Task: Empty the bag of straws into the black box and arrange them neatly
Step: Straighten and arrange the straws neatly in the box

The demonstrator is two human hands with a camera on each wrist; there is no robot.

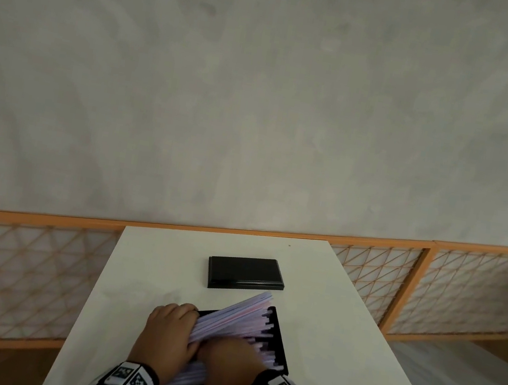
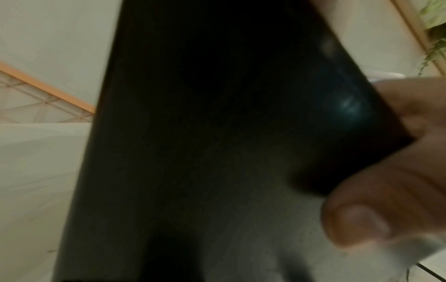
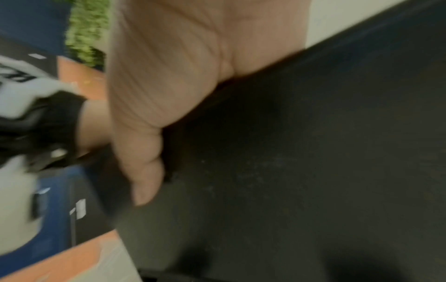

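Note:
A bundle of pale pink and lilac straws [image 1: 234, 320] lies slantwise across the open black box [image 1: 280, 341] at the near end of the white table [image 1: 336, 357], its far ends sticking out past the box's rim. My left hand [image 1: 169, 329] curls its fingers over the bundle's left side. My right hand [image 1: 227, 366] grips the bundle nearer to me. In the left wrist view the box's dark wall [image 2: 205, 133] fills the frame, with my thumb [image 2: 357, 223] beside it. The right wrist view shows my palm [image 3: 169, 66] against the black box [image 3: 301, 152]. No bag is in view.
The box's flat black lid [image 1: 244, 271] lies farther back on the table, apart from the box. An orange lattice screen [image 1: 398, 283] runs behind the table below a grey wall. The table's side edges are close on both sides of my hands.

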